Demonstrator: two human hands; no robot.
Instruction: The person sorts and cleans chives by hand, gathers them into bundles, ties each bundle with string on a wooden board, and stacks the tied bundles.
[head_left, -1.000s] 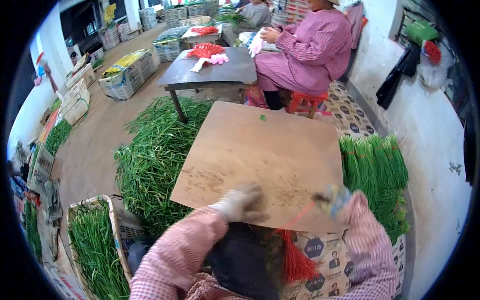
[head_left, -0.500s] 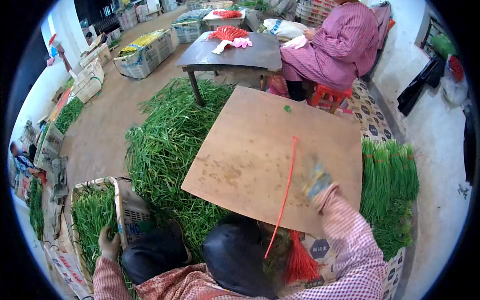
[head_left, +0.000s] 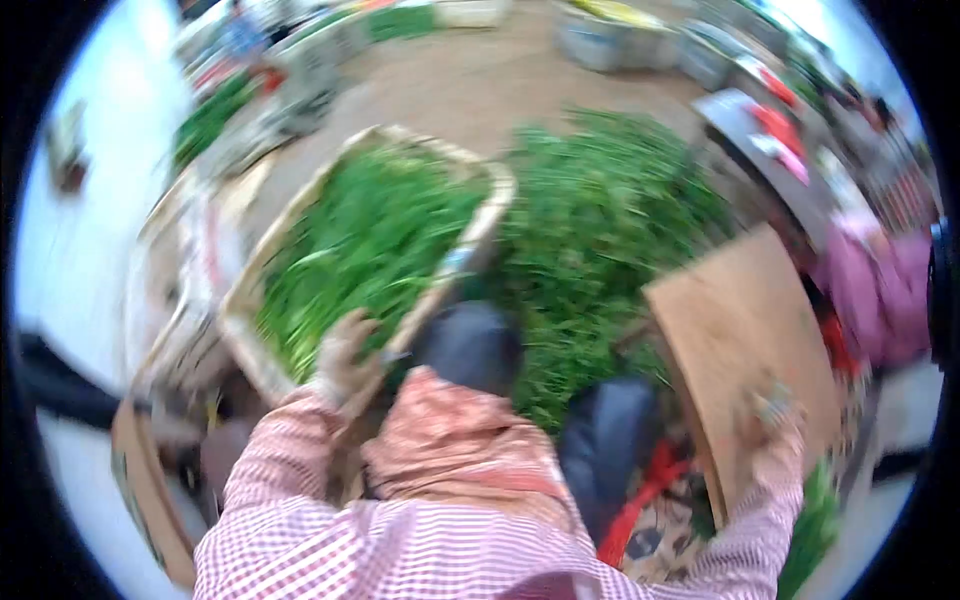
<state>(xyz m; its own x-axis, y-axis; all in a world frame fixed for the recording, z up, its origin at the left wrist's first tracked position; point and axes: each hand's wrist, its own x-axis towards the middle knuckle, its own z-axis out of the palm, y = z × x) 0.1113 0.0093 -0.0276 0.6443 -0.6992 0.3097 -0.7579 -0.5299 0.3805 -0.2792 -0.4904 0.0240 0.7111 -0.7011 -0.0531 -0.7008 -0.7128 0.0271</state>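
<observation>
My left hand (head_left: 346,362), in a pale glove, is over the near right rim of a plastic crate (head_left: 497,195), its fingers apart beside the greens. Long leafy green stalks (head_left: 375,235) that look like garlic chives fill this crate. My right hand (head_left: 768,408), in a patterned glove, is over the brown board (head_left: 745,330) to my right; motion blur smears its fingers. Red ties (head_left: 645,500) hang by the board's near edge, beside my knee. I cannot make out any tie on the board.
A large heap of loose greens (head_left: 600,220) lies on the floor between the crate and the board. A dark table (head_left: 745,125) with red ties stands beyond, near a person in pink (head_left: 880,290). Bundled greens (head_left: 815,535) lie right of the board.
My view has swung left and down, bringing the crate near the middle. My left hand stays at the crate's rim, my right over the board. The red tie on the board no longer shows.
</observation>
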